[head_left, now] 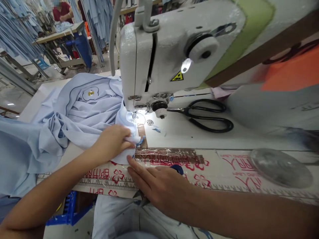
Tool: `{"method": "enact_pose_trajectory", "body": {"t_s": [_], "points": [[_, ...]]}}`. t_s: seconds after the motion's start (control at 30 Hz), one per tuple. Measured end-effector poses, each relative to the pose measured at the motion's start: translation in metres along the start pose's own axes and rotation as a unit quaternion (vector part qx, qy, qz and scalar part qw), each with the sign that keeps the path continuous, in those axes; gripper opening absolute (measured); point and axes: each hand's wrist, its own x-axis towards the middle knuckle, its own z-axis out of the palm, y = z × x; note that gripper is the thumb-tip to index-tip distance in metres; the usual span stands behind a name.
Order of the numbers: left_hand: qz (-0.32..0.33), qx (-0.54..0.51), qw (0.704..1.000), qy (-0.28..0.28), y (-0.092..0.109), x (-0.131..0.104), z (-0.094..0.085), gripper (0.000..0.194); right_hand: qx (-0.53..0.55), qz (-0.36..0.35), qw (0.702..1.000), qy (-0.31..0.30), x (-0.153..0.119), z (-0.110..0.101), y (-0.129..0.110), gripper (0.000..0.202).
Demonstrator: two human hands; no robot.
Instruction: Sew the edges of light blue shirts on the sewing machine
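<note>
Sewing machine [174,59] at centre, taken as landmark; a light blue garment [87,116] lies spread over the worktop [174,139] to its left, with the near edge drawn up just beside and in front of the lit needle area [135,115]. A small outlined motif [91,93] faces upward on the cloth. The left hand [111,142] rests on the garment before the needle area, its grip closed on a small fold between thumb and fingers. The right hand [159,182], in front of the machine, touches the garment's edge with extended fingertips and carries small snips [142,198], whose blades show below the fingers; how firmly this grip closes on them cannot be told. Black-handled scissors [211,114] lie to the right of the needle area; a measuring tape [107,182] runs along the front of the worktop. A co-worker [62,11] is at another bench [59,33], behind and to the left of the machine.

Note on handling, by judgement: light fingertip pressure serves best, keeping the edge flat and its layers aligned without pulling against the needle. The fold wants smoothing before it nears the needle, the loose bulk wants slack so that its weight does not drag, and the snips' points are best turned away from the cloth, with fingers clear of the needle.
</note>
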Motion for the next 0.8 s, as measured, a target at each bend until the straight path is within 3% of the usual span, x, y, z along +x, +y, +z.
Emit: {"method": "enact_pose_trajectory", "body": {"t_s": [0.1,0.2,0.33,0.43,0.53,0.7,0.8], "points": [[0.136,0.007,0.987,0.084,0.01,-0.018,0.007,0.016,0.012,0.002,1.0,0.0,0.0,-0.001,0.003,0.032],[0.182,0.039,0.974,0.129,0.014,-0.036,0.017,0.017,0.091,0.034,0.995,0.019,0.0,-0.007,0.022,0.024],[0.18,0.049,0.975,0.123,0.011,-0.041,0.023,0.017,0.181,0.24,0.954,0.021,0.01,-0.014,0.065,0.021],[0.183,0.047,0.975,0.113,0.01,-0.039,0.023,0.018,0.197,0.325,0.924,-0.053,0.022,-0.012,0.085,0.026],[0.175,0.043,0.977,0.114,0.009,-0.039,0.023,0.022,0.203,0.326,0.919,-0.088,0.031,-0.006,0.086,0.016],[0.197,0.052,0.969,0.137,0.008,-0.04,0.023,0.017,0.228,0.268,0.936,-0.018,0.038,0.0,0.079,0.009],[0.23,0.078,0.958,0.151,0.009,-0.038,0.022,0.02,0.183,0.235,0.954,-0.024,0.041,0.005,0.081,0.008]]}}
